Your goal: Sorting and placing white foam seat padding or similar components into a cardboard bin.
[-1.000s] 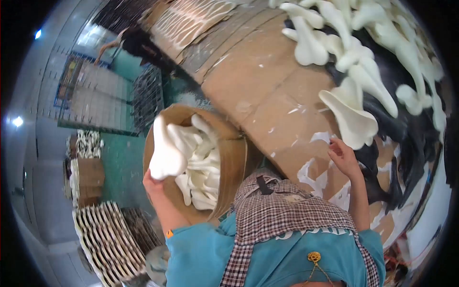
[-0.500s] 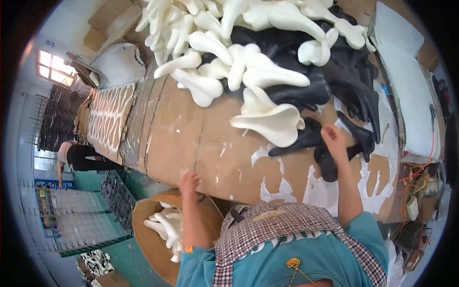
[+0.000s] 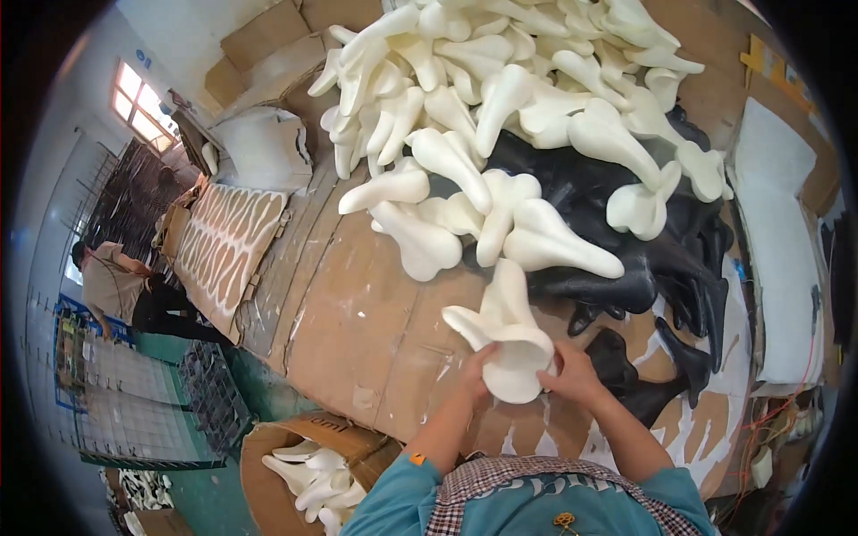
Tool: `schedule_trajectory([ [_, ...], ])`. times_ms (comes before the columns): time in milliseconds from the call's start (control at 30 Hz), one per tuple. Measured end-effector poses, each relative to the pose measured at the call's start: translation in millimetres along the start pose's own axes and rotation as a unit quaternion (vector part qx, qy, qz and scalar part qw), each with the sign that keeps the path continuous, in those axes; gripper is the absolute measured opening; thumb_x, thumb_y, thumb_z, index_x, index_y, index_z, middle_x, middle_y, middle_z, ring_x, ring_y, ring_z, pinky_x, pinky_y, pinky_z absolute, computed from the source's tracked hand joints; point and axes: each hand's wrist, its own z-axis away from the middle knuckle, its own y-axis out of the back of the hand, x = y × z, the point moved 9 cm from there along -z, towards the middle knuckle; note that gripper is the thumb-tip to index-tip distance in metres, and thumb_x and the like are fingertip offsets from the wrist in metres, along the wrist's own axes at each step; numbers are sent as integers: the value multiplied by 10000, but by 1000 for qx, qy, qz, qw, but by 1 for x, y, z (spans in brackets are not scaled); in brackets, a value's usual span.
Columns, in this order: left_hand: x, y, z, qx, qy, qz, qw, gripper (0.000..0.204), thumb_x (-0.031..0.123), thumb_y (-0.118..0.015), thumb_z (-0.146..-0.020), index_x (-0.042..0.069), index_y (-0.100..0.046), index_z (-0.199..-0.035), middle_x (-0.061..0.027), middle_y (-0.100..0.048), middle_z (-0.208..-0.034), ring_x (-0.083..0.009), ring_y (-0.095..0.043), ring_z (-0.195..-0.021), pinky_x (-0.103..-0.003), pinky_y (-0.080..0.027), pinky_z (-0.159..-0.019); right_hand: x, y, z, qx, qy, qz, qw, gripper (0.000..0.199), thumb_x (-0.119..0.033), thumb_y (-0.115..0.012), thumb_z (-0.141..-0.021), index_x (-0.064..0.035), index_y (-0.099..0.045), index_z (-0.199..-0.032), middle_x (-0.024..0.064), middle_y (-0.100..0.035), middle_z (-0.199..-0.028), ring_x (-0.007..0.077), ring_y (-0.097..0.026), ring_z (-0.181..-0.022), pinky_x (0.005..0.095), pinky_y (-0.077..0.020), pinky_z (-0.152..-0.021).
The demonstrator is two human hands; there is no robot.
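Near the front of the cardboard-covered table, a white moulded bicycle saddle pad has its broad hollow end toward me. My left hand grips its left edge, and my right hand is closed on the right edge. Another white pad lies against its far side; their overlap hides where one ends. Beyond them, several white saddle pads are heaped, partly on top of black saddle pads. To the right of my right hand lie more loose black pads.
At the lower left, a cardboard box holds several white pads. A patterned sheet lies at the table's left, and a white padded panel stands at the right. Torn white paper sticks to the table. A person bends over wire racks at far left.
Both my hands have come together onto the white saddle pad, which has turned and moved nearer to me. My view has shifted. The person at far left has risen somewhat.
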Motion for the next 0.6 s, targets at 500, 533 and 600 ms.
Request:
schedule_trajectory([
  [500,238,136,70,183,-394,83,897,350,177,-402,-842,-68,-530,-1057,-171,-600,-989,-287,-610,-856,-393,-526,-744,-36,100,-159,185,36,394,900,761,-214,-748,-562,-90,-415,-1234,149,-468,-1168,348,-457,-1051,446,-392,-868],
  [533,251,158,66,187,-396,84,895,350,177,-402,-842,-68,-530,-1057,-171,-600,-989,-287,-610,-856,-393,-526,-744,-17,92,-164,106,-54,393,912,781,-216,-752,-549,-104,-409,-1241,145,-465,-1179,354,-450,-1064,449,-401,-858],
  [600,293,181,57,61,-525,2,849,352,189,-408,-846,-59,-538,-1058,-159,-606,-980,-276,-610,-855,-394,-522,-753,-14,83,-168,98,-55,438,892,811,-184,-741,-535,-119,-388,-1262,150,-495,-1144,345,-474,-1058,419,-423,-845],
])
